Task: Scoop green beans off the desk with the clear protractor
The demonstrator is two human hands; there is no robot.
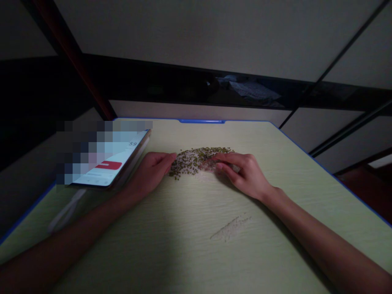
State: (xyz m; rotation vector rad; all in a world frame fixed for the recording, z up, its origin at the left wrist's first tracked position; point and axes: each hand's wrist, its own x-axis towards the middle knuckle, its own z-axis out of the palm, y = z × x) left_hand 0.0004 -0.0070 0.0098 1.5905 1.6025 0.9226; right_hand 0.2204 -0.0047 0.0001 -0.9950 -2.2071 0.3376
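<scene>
While the pale, blue-edged bench (pixel 294 163) is taking up most of the lower frame, a lit device (pixel 122 156), partly masked by blocks, is occupying its left side, with a white strip (pixel 72 206), perhaps a cable, running below it. The left hand (pixel 153 171) is resting just left of centre, its thumb and fingers drawn together at the edge of a heap (pixel 186 161); whether they are pinching anything, I cannot tell. The right hand (pixel 248 173) is bending over the right part of the heap, its fingers loosely curled, and whether they are gripping grains I cannot tell either. The heap is lying between the hands, mid-frame, with green grains (pixel 202 155) and paler grains (pixel 203 175) mingling. As a mass it is probably shifting freely, so flat fingers pushing sideways are suiting it better than a squeeze. A thin scatter (pixel 231 228) is lying lower, right of centre. Singly, the grains are looking light, hard and prone to rolling; a gentle fingertip pinch across the middle of one, at the heap's loose rim, is seeming best.
</scene>
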